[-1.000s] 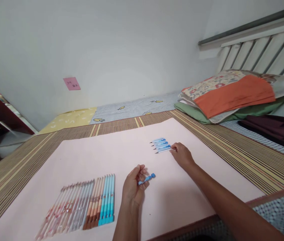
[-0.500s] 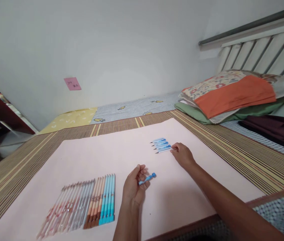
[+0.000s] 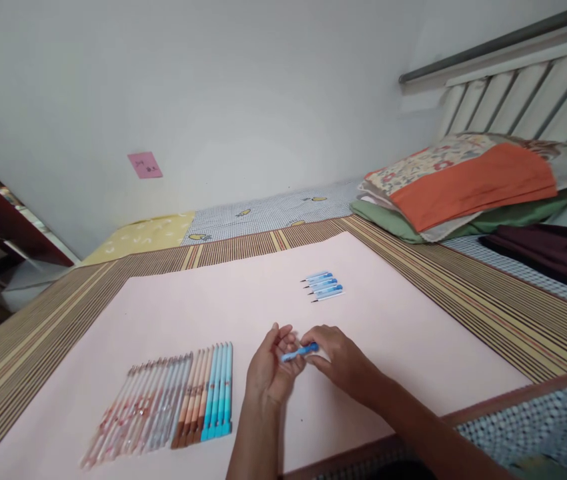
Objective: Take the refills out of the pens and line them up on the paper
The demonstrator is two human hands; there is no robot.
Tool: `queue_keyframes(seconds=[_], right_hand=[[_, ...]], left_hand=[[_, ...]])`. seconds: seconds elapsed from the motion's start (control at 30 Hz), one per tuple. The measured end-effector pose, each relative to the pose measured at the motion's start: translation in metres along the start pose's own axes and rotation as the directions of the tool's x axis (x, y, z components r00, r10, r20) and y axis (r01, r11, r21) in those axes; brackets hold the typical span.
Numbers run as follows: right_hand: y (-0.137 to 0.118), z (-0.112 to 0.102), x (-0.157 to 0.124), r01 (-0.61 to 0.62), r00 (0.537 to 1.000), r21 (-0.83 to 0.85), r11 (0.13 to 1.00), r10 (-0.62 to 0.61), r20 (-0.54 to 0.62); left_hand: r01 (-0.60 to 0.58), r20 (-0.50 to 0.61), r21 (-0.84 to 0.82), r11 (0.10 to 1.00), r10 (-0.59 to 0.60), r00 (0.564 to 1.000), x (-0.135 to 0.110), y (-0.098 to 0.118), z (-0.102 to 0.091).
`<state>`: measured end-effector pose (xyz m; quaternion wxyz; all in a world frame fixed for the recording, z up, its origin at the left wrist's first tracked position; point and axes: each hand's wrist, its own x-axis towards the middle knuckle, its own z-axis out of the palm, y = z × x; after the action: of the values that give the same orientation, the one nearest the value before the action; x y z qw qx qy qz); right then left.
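Observation:
My left hand (image 3: pixel 272 363) is palm up with its fingers curled under a short blue pen barrel (image 3: pixel 293 354). From the right, my right hand (image 3: pixel 341 357) has its thumb and fingers around the barrel's darker blue end. Beyond both hands, several short blue pens (image 3: pixel 319 283) lie side by side, dark tips pointing left. A thin white refill (image 3: pixel 328 297) with a black tip lies nearest me in that row.
A row of longer pens (image 3: pixel 163 400), clear, brown and turquoise, lies left of my left hand. All rest on a pale pink sheet (image 3: pixel 203 300) over a striped mat (image 3: pixel 413 287). Folded cushions (image 3: pixel 483 190) are stacked at the back right; a pink note (image 3: pixel 145 165) is on the wall.
My right hand has let go of the white refill in the row and come back toward me, to the end of the blue barrel. My left hand has stayed nearly in place.

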<state>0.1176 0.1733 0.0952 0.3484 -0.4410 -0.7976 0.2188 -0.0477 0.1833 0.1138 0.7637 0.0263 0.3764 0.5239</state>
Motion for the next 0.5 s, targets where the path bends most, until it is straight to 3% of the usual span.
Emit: queue_keyframes(seconds=[0.13, 0.37, 0.5], right_hand=[[0.007, 0.011, -0.005, -0.081, 0.996, -0.008, 0.997, 0.081, -0.040], [0.014, 0.000, -0.013, -0.167, 0.984, 0.241, 0.956, 0.176, -0.016], [0.038, -0.021, -0.008, -0.164, 0.974, 0.033, 0.986, 0.167, -0.156]], left_hand=[[0.039, 0.054, -0.032, 0.999, -0.037, 0.998, 0.000, 0.001, -0.002], [-0.003, 0.027, 0.026, 1.000, 0.002, 1.000, -0.003, 0.001, 0.003], [-0.093, -0.025, 0.119, 0.988, 0.097, 0.995, 0.000, -0.001, 0.001]])
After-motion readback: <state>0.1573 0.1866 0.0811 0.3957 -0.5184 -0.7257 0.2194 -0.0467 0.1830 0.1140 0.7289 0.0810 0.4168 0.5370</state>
